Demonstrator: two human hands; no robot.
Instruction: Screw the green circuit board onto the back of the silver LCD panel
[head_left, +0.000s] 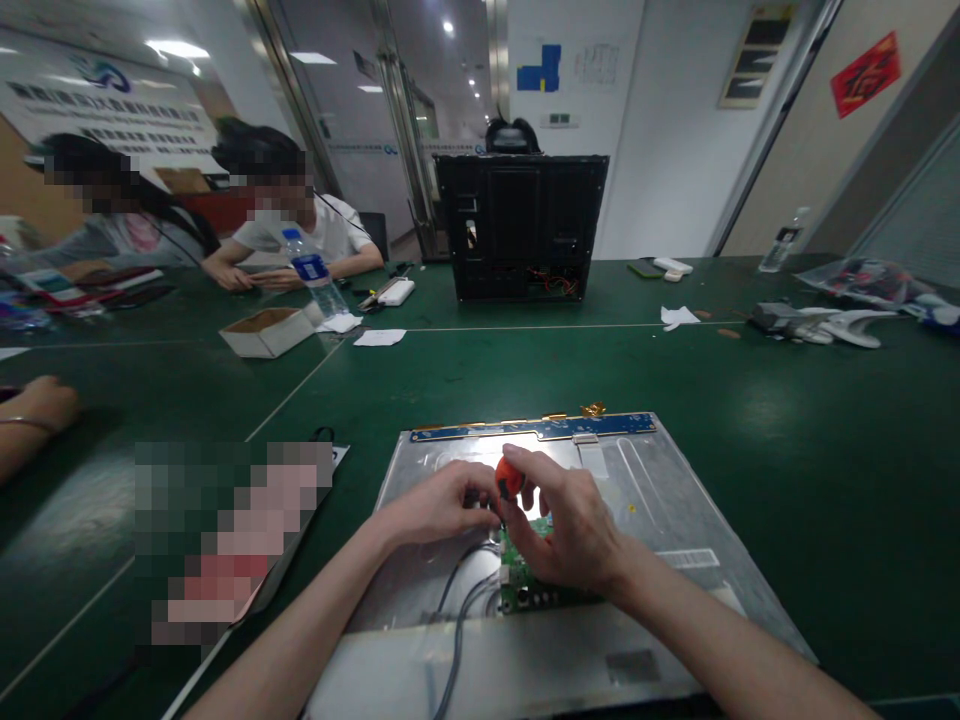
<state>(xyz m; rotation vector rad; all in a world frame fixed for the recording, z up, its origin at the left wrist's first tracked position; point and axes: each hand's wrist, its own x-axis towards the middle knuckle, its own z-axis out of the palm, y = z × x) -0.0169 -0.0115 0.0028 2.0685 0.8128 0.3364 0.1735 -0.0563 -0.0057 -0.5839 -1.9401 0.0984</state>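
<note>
While I watch remotely, right hand (574,515) pinches red-orange knob (511,480), fingers nearly closed | left hand (444,506) curled just left of knob, grip unclear | green circuit board (519,578) below right hand, the nearer, on metal panel (667,505).

on the table (720,400), a circuit board (516,594) lies on a display panel (675,500) with cables (459,640) to its left, a monitor housing (517,220) behind the panel, and an open box (259,344) and water bottle (311,268) behind-left.
</note>
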